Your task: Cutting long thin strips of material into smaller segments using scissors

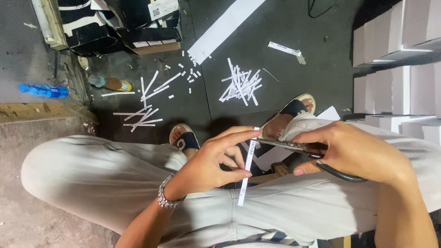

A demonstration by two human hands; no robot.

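Head view: left hand (209, 165) fingers pinch paper strip (248, 167); right hand (349, 149) fingers grip scissors (294, 147), blades at the strip's top.

The left hand (209, 160) pinches a narrow white paper strip (248, 165) upright between thumb and fingers. The right hand (349, 149) grips dark-handled scissors (298, 147), blades at the strip's upper end. Cut paper strips (241, 85) litter the dark floor (285, 27) beyond sandalled feet.

The left hand (209, 160) pinches a narrow white paper strip (247, 165) above the lap, just left of the right hand (349, 151) gripping black-handled metal scissors (298, 148). Heaps of cut white paper slips (241, 85) lie on the dark floor (285, 27) beyond the feet.
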